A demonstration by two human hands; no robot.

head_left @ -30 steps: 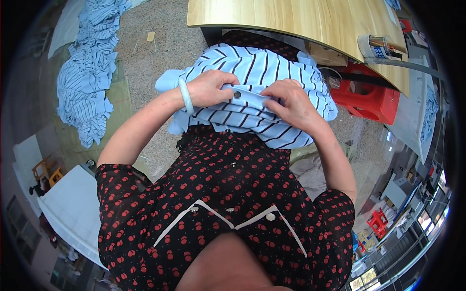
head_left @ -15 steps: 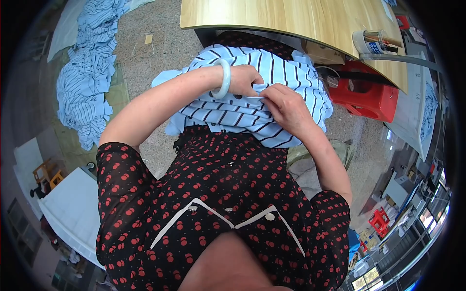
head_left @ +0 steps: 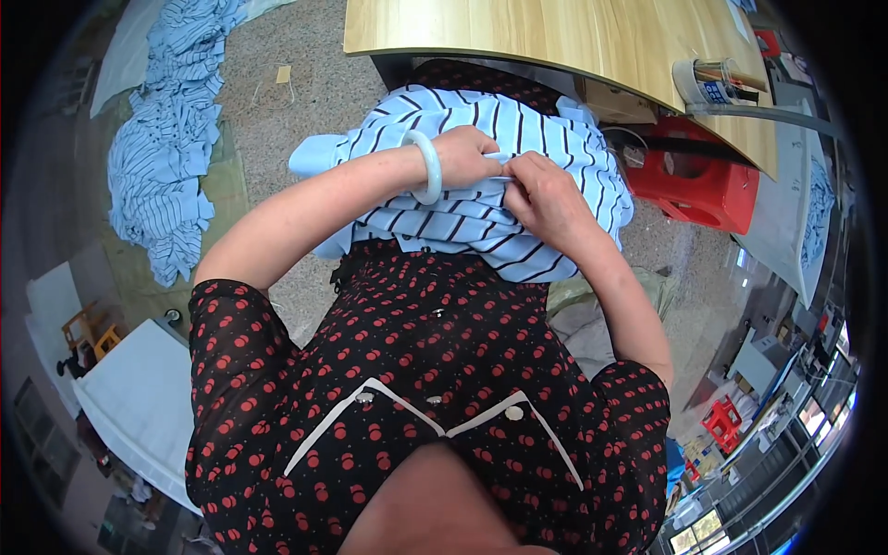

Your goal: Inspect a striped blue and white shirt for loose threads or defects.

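A light blue shirt with dark stripes lies bunched on my lap in front of a wooden table. My left hand, with a pale bangle on its wrist, pinches a fold of the shirt near its middle. My right hand grips the same fold right beside it, the fingertips of both hands almost touching. Part of the fabric between the fingers is hidden.
A wooden table stands just beyond the shirt, with a small round container near its right end. A red plastic stool sits at the right. A heap of similar striped shirts lies on the floor at the left.
My left hand has slid right across the shirt to meet my right hand. The shirt has bunched up a little under both hands.
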